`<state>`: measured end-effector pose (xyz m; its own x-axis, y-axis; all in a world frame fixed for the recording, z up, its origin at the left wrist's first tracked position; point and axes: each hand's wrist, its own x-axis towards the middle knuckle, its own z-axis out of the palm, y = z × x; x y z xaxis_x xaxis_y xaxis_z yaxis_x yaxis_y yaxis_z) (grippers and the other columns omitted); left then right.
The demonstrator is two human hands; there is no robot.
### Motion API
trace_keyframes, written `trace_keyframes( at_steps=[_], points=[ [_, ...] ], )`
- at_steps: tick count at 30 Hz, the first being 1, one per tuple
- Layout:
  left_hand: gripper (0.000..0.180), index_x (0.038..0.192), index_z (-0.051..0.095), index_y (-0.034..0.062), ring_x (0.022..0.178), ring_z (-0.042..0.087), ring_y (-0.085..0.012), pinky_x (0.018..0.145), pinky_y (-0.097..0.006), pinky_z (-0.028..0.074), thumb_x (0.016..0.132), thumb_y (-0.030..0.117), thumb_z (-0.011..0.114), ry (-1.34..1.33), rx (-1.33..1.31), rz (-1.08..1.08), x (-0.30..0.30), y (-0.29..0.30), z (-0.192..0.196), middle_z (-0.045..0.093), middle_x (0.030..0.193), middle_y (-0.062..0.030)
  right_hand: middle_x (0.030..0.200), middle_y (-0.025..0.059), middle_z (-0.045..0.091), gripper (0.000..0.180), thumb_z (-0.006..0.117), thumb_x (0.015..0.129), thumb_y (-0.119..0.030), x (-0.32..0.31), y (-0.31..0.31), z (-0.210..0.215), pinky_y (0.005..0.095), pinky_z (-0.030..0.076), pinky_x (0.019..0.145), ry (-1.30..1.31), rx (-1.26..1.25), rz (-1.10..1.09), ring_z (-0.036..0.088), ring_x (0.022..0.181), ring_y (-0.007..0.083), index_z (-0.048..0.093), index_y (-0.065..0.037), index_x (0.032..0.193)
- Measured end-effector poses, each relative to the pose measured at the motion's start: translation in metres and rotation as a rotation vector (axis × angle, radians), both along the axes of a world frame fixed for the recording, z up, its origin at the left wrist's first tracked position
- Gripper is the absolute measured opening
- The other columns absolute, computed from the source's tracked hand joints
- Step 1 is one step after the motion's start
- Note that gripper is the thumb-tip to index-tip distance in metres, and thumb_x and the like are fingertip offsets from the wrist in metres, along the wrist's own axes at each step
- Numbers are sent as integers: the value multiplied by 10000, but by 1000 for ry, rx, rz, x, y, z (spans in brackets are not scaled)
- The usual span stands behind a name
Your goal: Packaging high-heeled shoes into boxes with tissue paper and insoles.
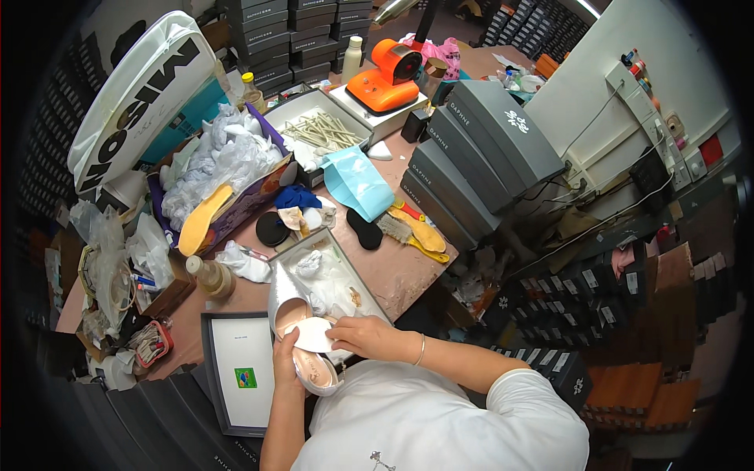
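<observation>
My left hand (287,367) is closed around the side of a pale silver pointed shoe (316,372) with a beige-pink lining, toe pointing away from me. Across the middle of the shoe lies a white rounded pad (312,336). The fingers of my right hand (375,337) pinch its right edge, and my left thumb touches it on the other side. Just beyond the shoe stands an open grey shoebox (363,296) with white tissue paper (323,284) inside. A box lid (236,402) with a white inner face and a small green label lies left of my left hand.
Purple box (265,132) of crumpled plastic wrap, yellow insole (206,220) on its edge. Pump bottle (209,277) at left. Light-blue sheet (356,184), brush (397,230) and black pad (364,228) lie mid-table. Grey shoeboxes (495,141) are stacked right; an orange device (385,86) stands behind.
</observation>
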<state>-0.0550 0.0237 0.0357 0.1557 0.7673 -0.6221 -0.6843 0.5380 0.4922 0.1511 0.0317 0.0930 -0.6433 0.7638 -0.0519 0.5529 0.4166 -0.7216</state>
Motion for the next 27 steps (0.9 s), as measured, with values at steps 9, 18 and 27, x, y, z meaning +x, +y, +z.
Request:
trace_keyframes(
  at_steps=[9, 18, 27],
  points=[
    [363, 1149, 509, -82, 866, 653, -264, 762, -346, 553, 855, 131, 515, -105, 1, -166, -12, 0, 13, 621, 1007, -189, 942, 61, 531, 309, 609, 748, -150, -8, 24, 10, 319, 452, 713, 58, 603, 271, 549, 876, 198, 573, -60, 1042],
    [563, 1203, 480, 64, 1036, 531, -149, 795, -326, 488, 938, 559, 437, 0, 147, 67, 24, -6, 29, 537, 1168, -80, 772, 61, 520, 224, 608, 741, -132, -42, 6, -30, 302, 492, 516, -65, 592, 114, 596, 656, 190, 541, -34, 931],
    [361, 1220, 453, 13, 751, 632, -178, 608, -308, 542, 931, 211, 540, 172, 68, 122, 4, -27, 15, 615, 962, -138, 928, 124, 648, 215, 635, 824, -83, -31, 26, -28, 360, 503, 768, 300, 188, -107, 634, 828, 275, 643, -43, 1035]
  ],
)
